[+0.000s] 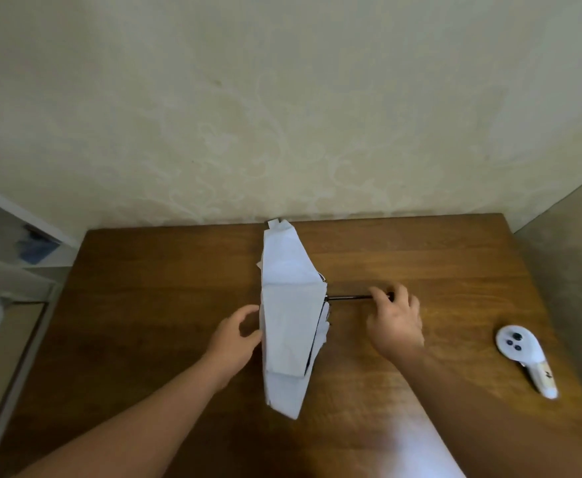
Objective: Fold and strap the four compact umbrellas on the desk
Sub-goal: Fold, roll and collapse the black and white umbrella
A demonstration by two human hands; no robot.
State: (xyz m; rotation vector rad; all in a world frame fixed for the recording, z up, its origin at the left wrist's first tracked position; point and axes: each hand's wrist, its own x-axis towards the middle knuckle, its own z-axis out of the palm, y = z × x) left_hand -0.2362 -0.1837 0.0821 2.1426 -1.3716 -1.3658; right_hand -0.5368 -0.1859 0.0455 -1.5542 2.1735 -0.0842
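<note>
A pale blue-white compact umbrella lies on the brown wooden desk. Its loose canopy runs from the back edge toward me, and its thin dark shaft sticks out to the right. My right hand curls round the shaft's right end, where the handle is hidden under my fingers. My left hand rests against the canopy's left edge, with thumb and fingers curved around the fabric. No other umbrella is clearly in view.
A white handheld controller with dark buttons lies at the desk's right side. A blurred white shape sits at the near edge. A cream wall stands behind the desk; white shelving is at the left.
</note>
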